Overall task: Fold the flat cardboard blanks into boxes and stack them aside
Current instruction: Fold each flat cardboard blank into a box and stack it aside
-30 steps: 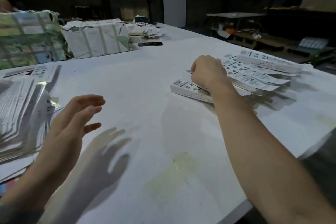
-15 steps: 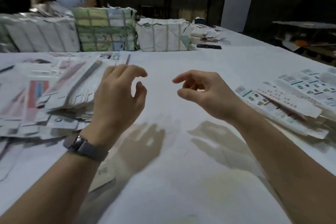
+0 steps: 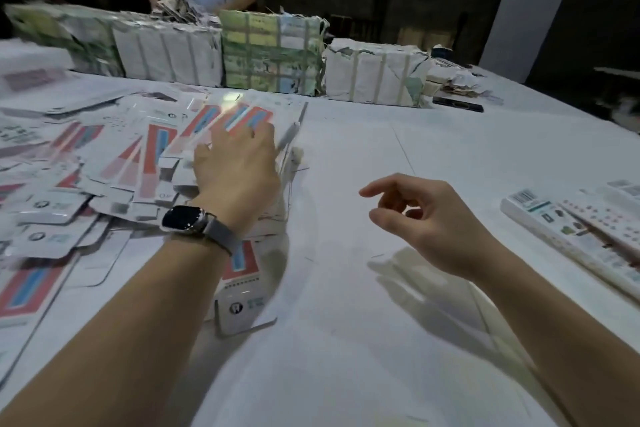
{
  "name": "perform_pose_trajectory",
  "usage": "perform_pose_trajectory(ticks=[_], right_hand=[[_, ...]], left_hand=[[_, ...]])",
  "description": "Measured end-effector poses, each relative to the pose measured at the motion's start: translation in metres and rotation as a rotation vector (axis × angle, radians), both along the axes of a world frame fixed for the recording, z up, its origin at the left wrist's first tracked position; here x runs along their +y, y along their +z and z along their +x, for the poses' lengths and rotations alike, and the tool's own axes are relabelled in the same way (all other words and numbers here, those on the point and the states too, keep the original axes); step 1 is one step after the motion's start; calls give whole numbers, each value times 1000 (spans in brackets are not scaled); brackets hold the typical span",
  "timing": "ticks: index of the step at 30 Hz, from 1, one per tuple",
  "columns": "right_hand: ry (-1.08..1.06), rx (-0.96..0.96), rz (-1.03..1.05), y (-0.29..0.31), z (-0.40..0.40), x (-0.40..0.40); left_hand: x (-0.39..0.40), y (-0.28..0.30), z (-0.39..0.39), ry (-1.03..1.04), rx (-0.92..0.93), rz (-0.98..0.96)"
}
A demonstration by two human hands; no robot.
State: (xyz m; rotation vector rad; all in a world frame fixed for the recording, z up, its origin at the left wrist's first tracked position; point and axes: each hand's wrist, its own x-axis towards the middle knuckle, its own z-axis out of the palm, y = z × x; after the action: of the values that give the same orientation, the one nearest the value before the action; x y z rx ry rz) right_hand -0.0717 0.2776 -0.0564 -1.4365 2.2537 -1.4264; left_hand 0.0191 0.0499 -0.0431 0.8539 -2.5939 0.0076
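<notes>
Left hand (image 3: 237,163) grip spread flat on blanks (image 3: 194,139); right hand (image 3: 426,218) loosely curled, holding nothing.

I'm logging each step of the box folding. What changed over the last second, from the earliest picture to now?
The right hand let go of the folded boxes at the right and drew back; it now hovers empty, fingers curled, over the table. The left hand reached forward onto the heap of flat blanks, fingers spread on the top one, not yet lifting it. The view swung left. The folded boxes stayed put.
</notes>
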Motion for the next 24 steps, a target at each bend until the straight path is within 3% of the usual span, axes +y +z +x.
perform_pose_trajectory(ticks=[6, 9, 13, 16, 20, 24], right_hand=[[-26, -2, 8, -3, -4, 0], [-50, 4, -18, -3, -4, 0], [-180, -38, -136, 0, -8, -3], [-352, -169, -169, 1, -19, -2], [-516, -206, -124, 3, -30, 5], [-553, -196, -92, 8, -35, 10]], left_hand=[[11, 0, -1, -88, 105, -128], [17, 9, 2, -155, 295, -182], [44, 13, 3, -465, 497, -138], [64, 3, -2, -609, 537, 189], [75, -6, -11, -598, 467, 791], [75, -8, -12, -604, 423, 1085]])
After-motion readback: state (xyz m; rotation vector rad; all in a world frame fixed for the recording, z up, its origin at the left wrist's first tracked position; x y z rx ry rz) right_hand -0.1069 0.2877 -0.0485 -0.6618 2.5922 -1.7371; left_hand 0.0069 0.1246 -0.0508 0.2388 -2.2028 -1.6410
